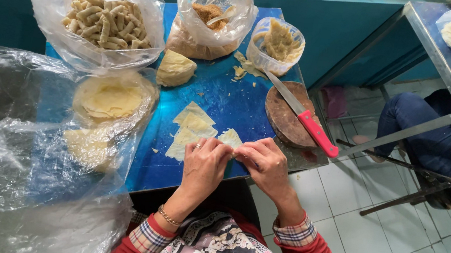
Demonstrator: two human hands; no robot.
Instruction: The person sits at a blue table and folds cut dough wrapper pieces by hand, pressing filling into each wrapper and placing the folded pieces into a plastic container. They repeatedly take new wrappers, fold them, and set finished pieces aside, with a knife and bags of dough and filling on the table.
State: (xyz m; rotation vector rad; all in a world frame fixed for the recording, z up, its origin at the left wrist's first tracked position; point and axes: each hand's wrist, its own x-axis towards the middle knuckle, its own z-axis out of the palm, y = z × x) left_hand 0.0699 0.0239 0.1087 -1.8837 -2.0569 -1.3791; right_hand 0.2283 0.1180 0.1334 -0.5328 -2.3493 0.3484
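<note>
Pale triangular pastry wrapper [231, 139] at the blue bench [229, 101] near edge, pinched between both hands, left hand [204, 164] and right hand [264, 163] palms down, fingers [245, 149] curled tight on its corner, wrists bent inward, red-handled knife [302, 116] lay nearby.

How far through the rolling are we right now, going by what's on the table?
Done: a bag of finished rolls sits at the far left, well filled. In hand: the left hand and right hand pinch one wrapper together at the table's near edge. Left: cut wrapper pieces lie ahead of the hands, a round wrapper stack waits under plastic, and the filling tub holds plenty.
</note>
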